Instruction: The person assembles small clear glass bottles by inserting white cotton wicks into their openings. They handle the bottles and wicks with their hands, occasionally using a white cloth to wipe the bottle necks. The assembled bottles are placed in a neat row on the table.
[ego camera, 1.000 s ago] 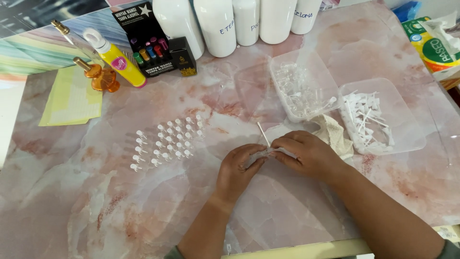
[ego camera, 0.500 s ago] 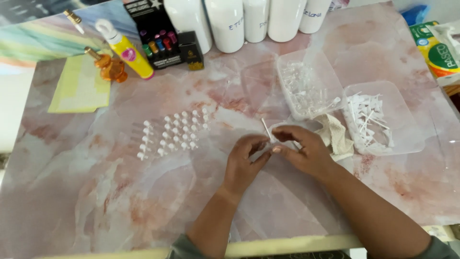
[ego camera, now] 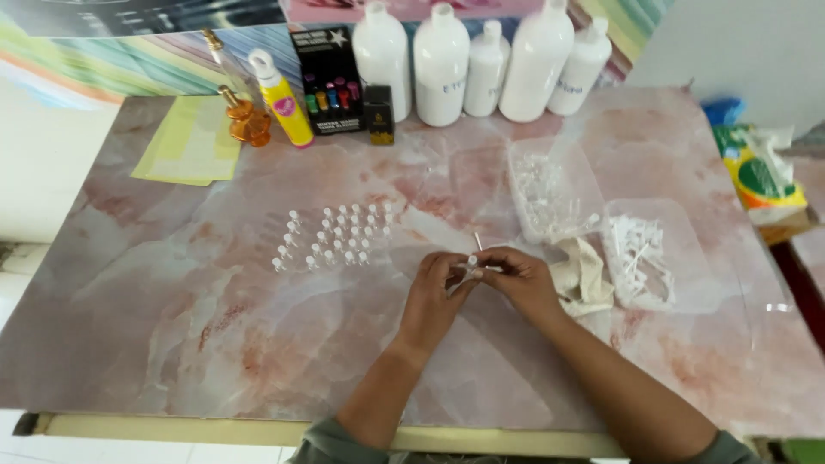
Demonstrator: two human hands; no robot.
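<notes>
five white bottles (ego camera: 481,64) stood along the back of the pink marble counter (ego camera: 172,283), beside a black box (ego camera: 331,82) with coloured dots and a yellow tube (ego camera: 284,103). a green and yellow packet (ego camera: 760,176) lay at the right edge. the small clear vial (ego camera: 471,262) with a white cap was above the counter's middle, pinched between both grips: left hand (ego camera: 434,296) and right hand (ego camera: 520,279) closed on it, fingertips meeting.

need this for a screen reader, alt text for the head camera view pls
Two bare hands, left hand and right hand, meet over a pink marbled table, pinching a tiny white vial. Rows of small vials stand to the left, two clear trays to the right, white bottles behind.
</notes>
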